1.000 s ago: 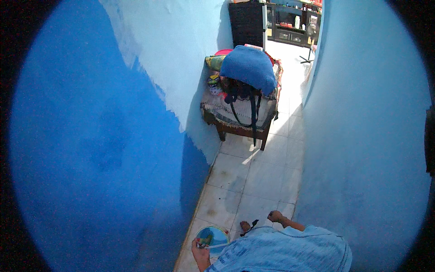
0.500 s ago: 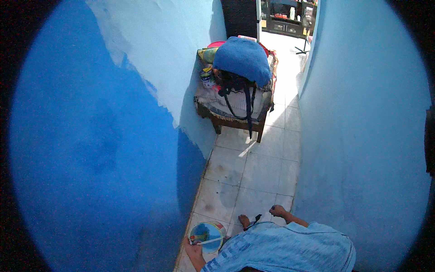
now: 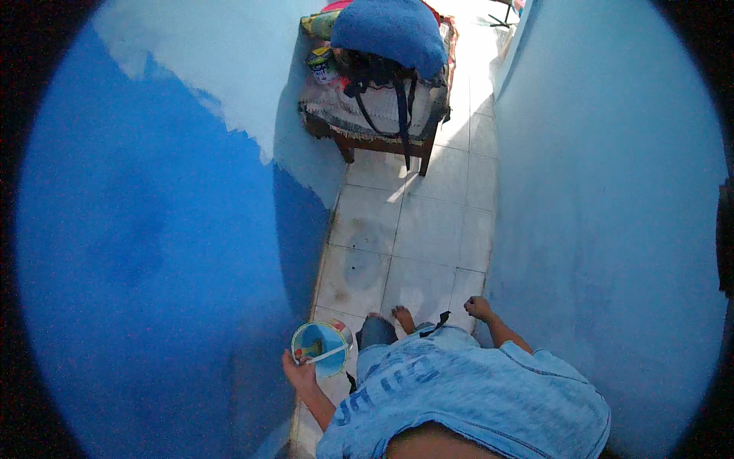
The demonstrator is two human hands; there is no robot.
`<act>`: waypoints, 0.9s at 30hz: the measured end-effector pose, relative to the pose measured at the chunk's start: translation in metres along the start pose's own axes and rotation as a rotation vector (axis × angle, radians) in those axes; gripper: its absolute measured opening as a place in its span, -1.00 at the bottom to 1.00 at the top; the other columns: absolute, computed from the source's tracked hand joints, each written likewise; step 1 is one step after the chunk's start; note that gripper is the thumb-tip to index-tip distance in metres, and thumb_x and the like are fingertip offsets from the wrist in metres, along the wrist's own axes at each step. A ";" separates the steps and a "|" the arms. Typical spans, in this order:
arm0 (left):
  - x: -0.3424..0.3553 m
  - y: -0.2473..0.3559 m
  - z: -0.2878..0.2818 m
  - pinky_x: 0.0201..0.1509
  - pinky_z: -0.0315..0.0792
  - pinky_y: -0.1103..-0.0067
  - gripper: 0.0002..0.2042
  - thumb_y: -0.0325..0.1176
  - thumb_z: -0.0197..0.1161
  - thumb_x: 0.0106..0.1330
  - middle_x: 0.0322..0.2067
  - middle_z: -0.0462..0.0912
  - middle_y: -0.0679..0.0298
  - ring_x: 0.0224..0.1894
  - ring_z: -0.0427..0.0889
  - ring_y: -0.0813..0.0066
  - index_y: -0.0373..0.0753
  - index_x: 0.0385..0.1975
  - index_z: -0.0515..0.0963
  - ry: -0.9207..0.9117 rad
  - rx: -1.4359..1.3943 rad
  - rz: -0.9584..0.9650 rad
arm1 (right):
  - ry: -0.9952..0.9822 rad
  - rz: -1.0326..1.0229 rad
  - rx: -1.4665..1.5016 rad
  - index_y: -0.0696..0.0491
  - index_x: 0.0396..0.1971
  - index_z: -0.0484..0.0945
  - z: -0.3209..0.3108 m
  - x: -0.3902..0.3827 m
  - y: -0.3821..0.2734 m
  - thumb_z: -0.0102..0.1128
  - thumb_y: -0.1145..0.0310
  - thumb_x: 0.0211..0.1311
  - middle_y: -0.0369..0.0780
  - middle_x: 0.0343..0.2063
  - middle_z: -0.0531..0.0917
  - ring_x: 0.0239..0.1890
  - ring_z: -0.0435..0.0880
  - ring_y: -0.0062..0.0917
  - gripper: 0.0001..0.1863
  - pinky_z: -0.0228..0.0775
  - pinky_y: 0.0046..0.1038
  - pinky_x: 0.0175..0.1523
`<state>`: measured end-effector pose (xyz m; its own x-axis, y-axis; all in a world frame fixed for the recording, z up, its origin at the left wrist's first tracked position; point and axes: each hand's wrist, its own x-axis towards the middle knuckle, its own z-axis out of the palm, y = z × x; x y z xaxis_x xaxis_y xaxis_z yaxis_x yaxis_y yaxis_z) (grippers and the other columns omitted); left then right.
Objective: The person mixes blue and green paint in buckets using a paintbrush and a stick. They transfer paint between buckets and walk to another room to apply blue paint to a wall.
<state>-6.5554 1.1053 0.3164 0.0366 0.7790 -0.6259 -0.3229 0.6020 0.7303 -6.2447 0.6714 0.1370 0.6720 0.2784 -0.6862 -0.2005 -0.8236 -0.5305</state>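
By the foot of the left wall, my left hand (image 3: 300, 369) is closed on the white handle of a paint bucket (image 3: 345, 335). The handle lies slanted across the bucket's round mouth. Blue paint coats the inside, and a small brownish-green and red item, too small to name, shows at its inner side. My right hand (image 3: 479, 308) is away from it, beside the right wall, its fingers curled in a loose fist with nothing seen in them.
A wooden bench (image 3: 367, 115) stands ahead, against the left wall, bearing a blue cloth (image 3: 390, 34), a dark bag with hanging straps and a can (image 3: 322, 66). The left wall (image 3: 153, 229) is partly dark blue. White tiles (image 3: 428, 229) run along the narrow passage.
The view has tipped down, so the bench sits higher in the picture. Bucket and left hand appear farther up and left, and more of my shirt and feet shows.
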 end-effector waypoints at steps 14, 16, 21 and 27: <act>0.106 -0.040 0.095 -0.66 0.15 0.60 -0.83 -0.20 0.12 0.16 -0.64 0.30 0.37 -0.74 0.20 0.56 -0.09 -0.53 0.34 0.155 0.182 -0.153 | 0.014 0.242 0.207 0.17 -0.46 0.58 -0.023 -0.004 0.001 0.14 0.29 0.08 -0.22 -0.54 0.63 -0.48 0.60 -0.52 -0.77 0.46 -0.45 -0.39; 0.125 -0.057 0.107 -0.67 0.16 0.59 -0.83 -0.21 0.10 0.16 -0.64 0.30 0.37 -0.74 0.20 0.55 -0.09 -0.57 0.34 0.122 0.262 -0.164 | 0.062 0.169 0.347 0.05 -0.53 0.58 -0.038 0.004 0.006 0.16 0.25 0.07 -0.31 -0.61 0.60 -0.54 0.56 -0.63 -0.82 0.41 -0.50 -0.46; 0.196 -0.088 0.097 -0.61 0.18 0.58 -0.87 -0.29 0.10 0.12 -0.66 0.27 0.40 -0.73 0.17 0.55 -0.12 -0.58 0.36 0.019 0.251 -0.349 | 0.162 0.301 0.499 0.20 -0.39 0.57 -0.089 0.046 -0.073 0.07 0.32 0.15 -0.19 -0.47 0.64 -0.44 0.62 -0.50 -0.76 0.47 -0.46 -0.32; 0.237 -0.104 0.169 -0.50 0.21 0.53 -0.93 -0.32 0.12 0.13 -0.71 0.19 0.46 -0.72 0.11 0.55 -0.10 -0.42 0.49 -0.258 0.527 -0.360 | 0.360 0.268 0.190 0.15 -0.29 0.54 -0.114 0.076 -0.139 0.12 0.22 0.13 -0.17 -0.39 0.65 -0.33 0.62 -0.47 -0.70 0.45 -0.43 -0.22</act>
<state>-6.3533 1.2567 0.1387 0.3008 0.4918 -0.8171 0.2525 0.7851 0.5655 -6.0844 0.7502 0.2156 0.7761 -0.1479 -0.6130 -0.5044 -0.7290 -0.4627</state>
